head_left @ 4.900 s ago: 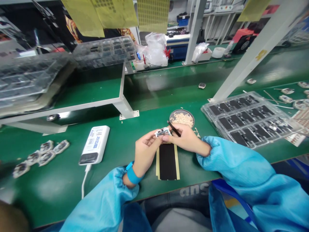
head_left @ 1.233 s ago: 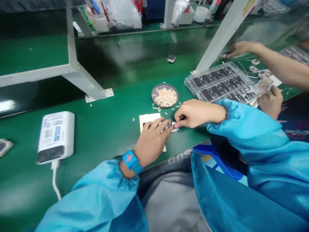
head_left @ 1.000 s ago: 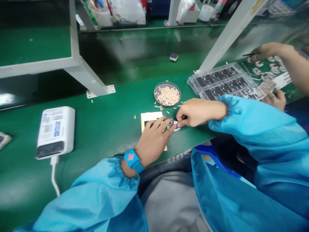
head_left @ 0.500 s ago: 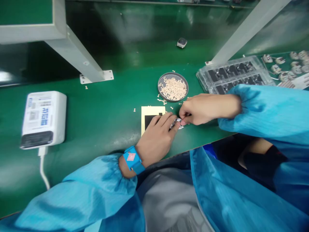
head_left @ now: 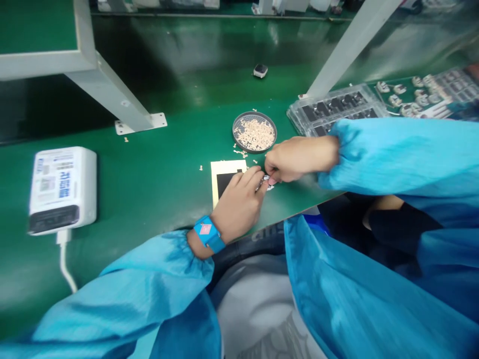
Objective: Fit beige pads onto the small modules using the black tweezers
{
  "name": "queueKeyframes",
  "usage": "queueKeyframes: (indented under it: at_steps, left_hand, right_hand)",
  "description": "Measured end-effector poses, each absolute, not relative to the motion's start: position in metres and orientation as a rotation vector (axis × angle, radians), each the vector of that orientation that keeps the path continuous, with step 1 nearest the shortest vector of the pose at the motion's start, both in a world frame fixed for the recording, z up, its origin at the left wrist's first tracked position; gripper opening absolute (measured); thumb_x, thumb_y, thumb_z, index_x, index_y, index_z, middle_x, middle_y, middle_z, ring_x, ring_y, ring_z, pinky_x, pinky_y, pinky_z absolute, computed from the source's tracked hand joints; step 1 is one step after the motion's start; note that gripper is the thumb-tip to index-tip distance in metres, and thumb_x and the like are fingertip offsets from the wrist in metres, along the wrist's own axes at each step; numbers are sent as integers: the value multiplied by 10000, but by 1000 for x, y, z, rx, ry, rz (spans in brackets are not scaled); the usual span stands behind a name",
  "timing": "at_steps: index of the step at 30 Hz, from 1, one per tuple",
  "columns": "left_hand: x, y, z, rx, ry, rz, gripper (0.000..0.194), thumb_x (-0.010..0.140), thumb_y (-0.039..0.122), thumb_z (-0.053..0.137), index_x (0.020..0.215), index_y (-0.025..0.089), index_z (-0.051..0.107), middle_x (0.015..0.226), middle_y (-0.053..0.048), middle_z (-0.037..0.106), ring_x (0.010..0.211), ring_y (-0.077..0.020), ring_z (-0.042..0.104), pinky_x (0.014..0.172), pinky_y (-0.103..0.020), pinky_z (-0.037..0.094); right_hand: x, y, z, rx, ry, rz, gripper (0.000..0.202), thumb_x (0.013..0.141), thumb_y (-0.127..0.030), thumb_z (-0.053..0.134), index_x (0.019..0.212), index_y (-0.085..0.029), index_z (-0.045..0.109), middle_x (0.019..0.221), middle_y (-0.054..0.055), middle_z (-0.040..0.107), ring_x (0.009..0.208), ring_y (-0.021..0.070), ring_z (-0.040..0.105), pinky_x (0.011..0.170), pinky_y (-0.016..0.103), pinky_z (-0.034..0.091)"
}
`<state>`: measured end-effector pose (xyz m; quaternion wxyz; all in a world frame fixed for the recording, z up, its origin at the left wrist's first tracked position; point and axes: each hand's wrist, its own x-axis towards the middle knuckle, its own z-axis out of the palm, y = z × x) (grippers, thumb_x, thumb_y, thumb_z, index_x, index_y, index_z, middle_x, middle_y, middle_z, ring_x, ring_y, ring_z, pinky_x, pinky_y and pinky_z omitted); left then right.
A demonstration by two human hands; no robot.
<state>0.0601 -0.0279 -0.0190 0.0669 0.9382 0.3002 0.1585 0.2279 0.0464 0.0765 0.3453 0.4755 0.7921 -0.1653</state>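
My left hand [head_left: 239, 203], with a blue band at its wrist, is closed on a small shiny part [head_left: 265, 183] near the bench's front edge. On the other side of that part is my right hand [head_left: 286, 160], its thumb and finger pinched against it; whatever else the pinch holds is too small to make out. Partly under my left hand lies a yellow sheet [head_left: 214, 184] with a black rectangle. Just beyond my hands stands a round grey dish [head_left: 254, 132] of small beige pieces, with a few pieces scattered around it.
A clear tray [head_left: 329, 107] of dark parts lies at the right, with small white units [head_left: 399, 89] beyond it. A white box [head_left: 63, 189] with a cable sits at the left. Metal legs [head_left: 127, 97] stand on the bench. A small square device [head_left: 260, 71] lies at the back.
The view has shifted, so most of the bench appears further left and more shows at the right. Both hands keep hold around the small part, with little visible change in their grip.
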Motion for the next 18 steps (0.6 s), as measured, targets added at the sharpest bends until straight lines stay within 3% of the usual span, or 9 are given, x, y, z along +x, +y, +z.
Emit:
queueKeyframes:
  at_steps: [4,8,11,15,18]
  left_hand:
    - [55,-23,-24,2758,886,552,428,982,168,441,1371,135,616,1355,-152,564,1355,-310,411,999,-471,410]
    - [48,-18,-31,2708,881,660,344,1013,249,474,1299,250,666,1368,-48,597,1350,-290,427,1003,-468,386]
    - [47,-17,-29,2638,933,718,322,987,249,536,1286,216,649,1359,-36,606,1357,-256,430,1058,-443,356]
    - [48,-16,-26,2562,1088,721,511,921,388,656,1363,142,580,1415,-97,554,1395,-294,391,1101,-465,326]
    - [48,-13,-27,2572,1097,700,401,934,432,645,1248,183,660,1390,-83,571,1400,-301,388,1099,-481,320]
  right_hand:
    - [219,46,79,1250,2049,-400,106,856,-294,717,879,-224,792,767,35,675,596,115,479,628,292,333]
    - [240,53,83,1185,2127,-575,196,898,-367,693,866,-196,783,708,-5,657,566,75,459,600,253,310]
    - [269,52,90,1260,2393,-772,264,901,-413,681,898,-164,767,736,6,663,595,80,492,617,245,351]
    - [296,29,82,1705,2862,-969,345,927,-478,637,1024,-156,711,904,50,693,776,148,610,733,284,466]
    - [302,9,55,2001,2925,-1158,360,974,-483,569,959,-141,678,925,74,694,853,164,640,824,309,500]
